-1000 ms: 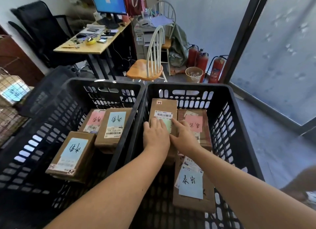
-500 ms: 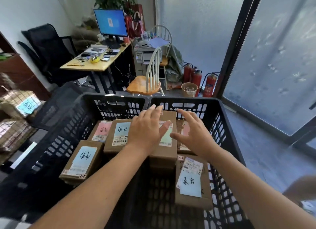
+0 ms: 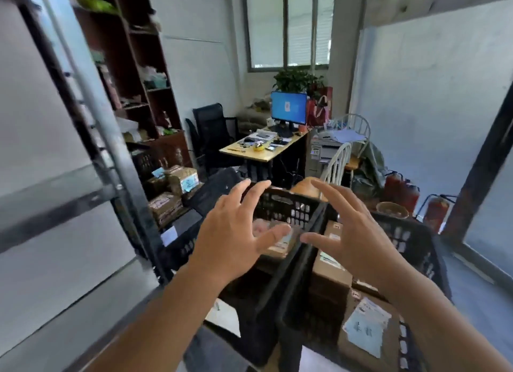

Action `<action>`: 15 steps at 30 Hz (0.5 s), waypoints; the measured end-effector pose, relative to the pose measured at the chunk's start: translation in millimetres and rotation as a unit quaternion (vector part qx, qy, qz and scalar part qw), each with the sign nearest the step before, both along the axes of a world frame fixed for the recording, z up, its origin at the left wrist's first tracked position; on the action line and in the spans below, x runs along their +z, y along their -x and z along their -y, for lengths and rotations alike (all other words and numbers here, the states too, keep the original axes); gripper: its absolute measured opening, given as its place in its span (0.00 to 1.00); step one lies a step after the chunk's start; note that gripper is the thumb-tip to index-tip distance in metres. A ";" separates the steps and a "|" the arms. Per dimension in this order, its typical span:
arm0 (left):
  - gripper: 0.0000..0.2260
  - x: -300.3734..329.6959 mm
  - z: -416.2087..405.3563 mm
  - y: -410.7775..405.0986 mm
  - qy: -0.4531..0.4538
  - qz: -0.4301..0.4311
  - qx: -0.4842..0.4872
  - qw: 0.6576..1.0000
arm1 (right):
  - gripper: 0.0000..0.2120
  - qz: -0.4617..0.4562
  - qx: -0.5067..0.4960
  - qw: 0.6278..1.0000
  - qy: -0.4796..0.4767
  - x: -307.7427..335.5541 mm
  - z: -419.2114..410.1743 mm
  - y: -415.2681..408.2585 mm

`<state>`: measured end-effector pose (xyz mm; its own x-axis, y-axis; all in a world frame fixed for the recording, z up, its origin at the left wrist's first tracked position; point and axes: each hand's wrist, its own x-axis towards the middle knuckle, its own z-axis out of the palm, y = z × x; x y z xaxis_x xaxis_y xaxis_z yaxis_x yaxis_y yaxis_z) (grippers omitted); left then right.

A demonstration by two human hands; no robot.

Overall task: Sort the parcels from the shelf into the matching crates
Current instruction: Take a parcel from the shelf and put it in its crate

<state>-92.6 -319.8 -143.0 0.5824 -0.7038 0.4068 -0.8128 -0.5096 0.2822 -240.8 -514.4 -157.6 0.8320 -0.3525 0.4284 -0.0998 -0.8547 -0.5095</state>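
Note:
Two black slotted crates stand side by side below me. The left crate [image 3: 280,205] and the right crate [image 3: 410,238] both hold brown cardboard parcels with paper labels. One parcel [image 3: 366,332] with a pale blue label lies at the near end of the right crate. My left hand [image 3: 233,232] and my right hand [image 3: 352,232] hover above the crates, fingers spread, holding nothing. More parcels [image 3: 180,182] are stacked low at the left beside a metal shelf post [image 3: 111,138].
A dark bookcase [image 3: 133,74] stands at the left wall. Behind the crates are a desk [image 3: 263,149] with a monitor, a black office chair [image 3: 213,132], a white chair [image 3: 336,166] and red fire extinguishers [image 3: 399,188] at the right.
Both hands have let go of the parcel in the right crate and lifted up, open. My head has raised and turned left, bringing the shelf post and bookcase into view.

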 end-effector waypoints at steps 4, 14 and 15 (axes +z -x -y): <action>0.39 13.1 -87.9 52.2 0.021 0.006 0.122 0.992 | 0.44 0.020 0.122 0.992 0.013 14.0 -55.2 2.9; 0.33 49.2 -329.9 233.8 0.073 0.012 0.380 0.922 | 0.41 0.020 0.414 0.910 -0.002 63.3 -273.3 33.4; 0.34 56.1 -354.0 249.2 0.076 0.022 0.405 0.911 | 0.41 0.026 0.436 0.899 -0.001 69.1 -297.3 38.4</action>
